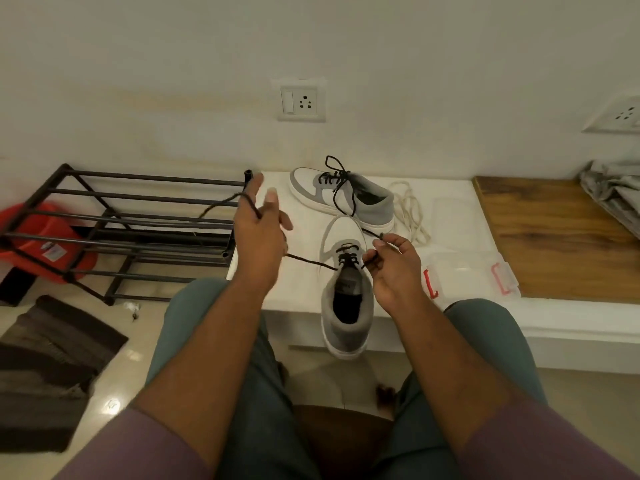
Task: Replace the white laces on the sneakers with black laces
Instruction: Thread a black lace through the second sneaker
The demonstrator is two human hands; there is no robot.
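Matt grey-and-white fabric on the near sneaker [344, 306], soft fleecy collar, smooth white rubber sole. Thin black lace [311, 262] – woven cord, dull. Thicker off-white cord laces [410, 211] right of centre, slightly rough. Dark painted metal tubes on the shoe rack [138, 216] at left, faint sheen. Glossy red plastic tub [31, 237] at far left. Smooth white table [450, 209] – stone-like, satin; grained wood board [554, 237] at right. Glossy tiled floor [131, 358], coarse woven mat [52, 362] lower left.

no legible text anywhere
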